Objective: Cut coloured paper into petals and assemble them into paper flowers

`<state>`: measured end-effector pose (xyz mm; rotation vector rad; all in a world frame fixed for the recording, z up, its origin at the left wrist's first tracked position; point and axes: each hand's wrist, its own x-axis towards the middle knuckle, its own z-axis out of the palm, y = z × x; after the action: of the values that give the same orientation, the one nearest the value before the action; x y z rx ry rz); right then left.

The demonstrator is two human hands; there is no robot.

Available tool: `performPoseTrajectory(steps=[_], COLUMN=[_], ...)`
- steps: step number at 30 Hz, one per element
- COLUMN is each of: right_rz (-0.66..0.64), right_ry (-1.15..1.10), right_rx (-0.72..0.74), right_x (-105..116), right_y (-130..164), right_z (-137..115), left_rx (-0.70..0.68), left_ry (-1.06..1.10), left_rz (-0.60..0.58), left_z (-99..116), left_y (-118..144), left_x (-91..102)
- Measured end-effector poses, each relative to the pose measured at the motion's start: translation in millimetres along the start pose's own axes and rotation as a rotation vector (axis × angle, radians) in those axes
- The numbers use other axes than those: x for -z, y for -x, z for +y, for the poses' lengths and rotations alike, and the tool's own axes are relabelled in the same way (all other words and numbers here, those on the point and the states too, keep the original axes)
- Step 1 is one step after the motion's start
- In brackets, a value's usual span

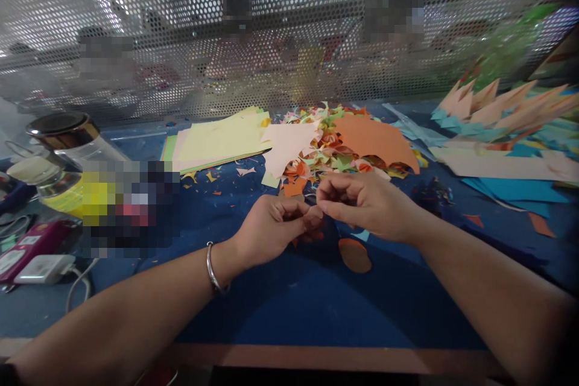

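Observation:
Over the middle of the blue tabletop [253, 307], my left hand [271, 226] and my right hand [368, 205] meet fingertip to fingertip. Both are closed in a pinch. Whatever lies between the fingers is too small or too hidden to make out. An orange-edged round brown piece [355, 255] lies flat just below my right hand. Right behind the hands is a heap of coloured paper scraps [335, 154]. A cut pale pink sheet [289, 143] and an orange sheet with a scalloped edge [375, 142] rest on that heap.
Stacked paper sheets [221, 139] lie at the back left. Bottles [67, 132] and a white charger [47, 268] with a cable stand on the left. Folded pointed paper pieces [502, 105] and blue sheets [511, 193] are at the right. A perforated metal screen [289, 24] rises behind.

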<state>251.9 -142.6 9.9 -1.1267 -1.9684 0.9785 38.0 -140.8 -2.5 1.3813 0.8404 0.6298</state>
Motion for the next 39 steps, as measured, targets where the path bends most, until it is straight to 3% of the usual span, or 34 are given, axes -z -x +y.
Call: performPoseTrajectory(steps=[9,16,21,27,31,35,39], right_rz=[-0.046,0.183,0.132,0.113,0.102,0.092,0.071], right_ry=[-0.028,0.308,0.603,0.643,0.621,0.613,0.609], right_rx=[-0.106,-0.116,-0.21,-0.193,-0.142,-0.143,-0.122], right_x=[7.2,25.2,32.9,36.8,35.1,31.3,27.0], right_y=[-0.6,-2.1,-1.9,-2.0,-2.1,-3.4,-4.2], right_z=[-3.0,13.6,22.8,27.7,25.4,21.1,16.7], left_rx=[-0.072,-0.192,-0.217,-0.22,-0.413,-0.627,-0.563], left_ry=[-0.156,-0.618,-0.748,-0.795,-0.896,-1.006,-1.136], left_rz=[-0.102,0.007,0.015,0.031,0.128,-0.053,-0.161], left_z=[0.4,2.5,3.1,1.7,1.9,-3.2,-7.1], left_y=[-2.2,-4.3,-6.6,-6.8,-1.7,4.5,6.8], left_x=[7.6,11.8,13.2,15.7,8.9,-9.1,-22.2])
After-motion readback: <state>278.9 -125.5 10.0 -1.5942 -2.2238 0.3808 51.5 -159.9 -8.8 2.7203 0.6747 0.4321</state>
